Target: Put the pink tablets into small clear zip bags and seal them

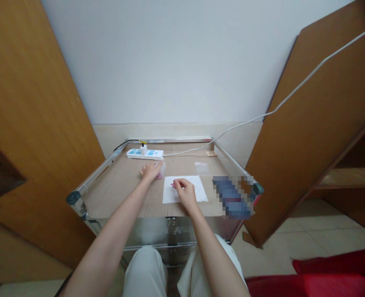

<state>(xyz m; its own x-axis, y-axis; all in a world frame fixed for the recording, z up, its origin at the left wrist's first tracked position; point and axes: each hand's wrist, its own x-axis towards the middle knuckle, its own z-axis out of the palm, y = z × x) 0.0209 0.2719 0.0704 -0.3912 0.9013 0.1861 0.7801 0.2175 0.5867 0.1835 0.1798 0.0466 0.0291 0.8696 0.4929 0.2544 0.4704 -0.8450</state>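
Note:
My left hand [150, 171] rests near the back of the cardboard-covered cart top [120, 194], its fingers closed on a small translucent packet [162, 168] with pink showing at its lower edge. My right hand [186, 194] sits over a white paper sheet [170, 194], and its fingertips pinch a small pink scrap [172, 185] on the paper. The scrap is partly hidden by my fingers, so its exact form is hard to tell.
A white power strip [144, 154] with a plugged-in adapter and cords lies at the back. A clear plastic piece [201, 167] and a small tan tag [211, 153] lie nearby. A pixelated blue object [232, 197] covers the right front. Wooden panels flank the metal-railed cart.

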